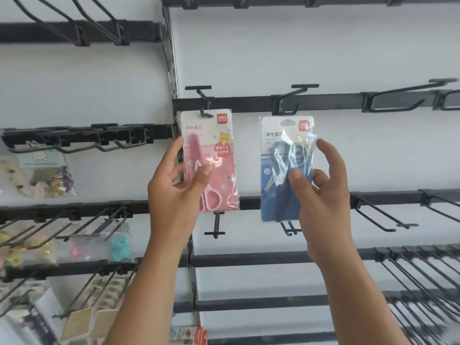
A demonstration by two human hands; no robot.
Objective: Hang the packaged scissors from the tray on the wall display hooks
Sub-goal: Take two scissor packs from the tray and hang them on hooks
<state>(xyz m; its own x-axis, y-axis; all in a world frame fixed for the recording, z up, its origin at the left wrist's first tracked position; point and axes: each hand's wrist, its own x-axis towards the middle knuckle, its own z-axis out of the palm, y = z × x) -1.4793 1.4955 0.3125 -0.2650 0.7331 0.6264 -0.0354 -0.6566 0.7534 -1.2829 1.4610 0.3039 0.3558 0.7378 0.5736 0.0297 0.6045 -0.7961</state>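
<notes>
My left hand [174, 185] grips a pink scissors package [221, 145] by its left side. The package's top hole sits at the tip of a black wall hook [204, 105]. My right hand [321, 192] pinches a blue scissors package [276, 143] near its middle. That package is held upright just below a second empty black hook [291, 98], its hang hole clear of the hook. The tray is out of view.
Black rails [336, 104] with many empty wire hooks [380, 215] cover the white wall to the right and below. On the left panel hang bagged trinkets [42, 170] and coloured clips [119, 247]. More packaged goods [189, 334] show at the bottom centre.
</notes>
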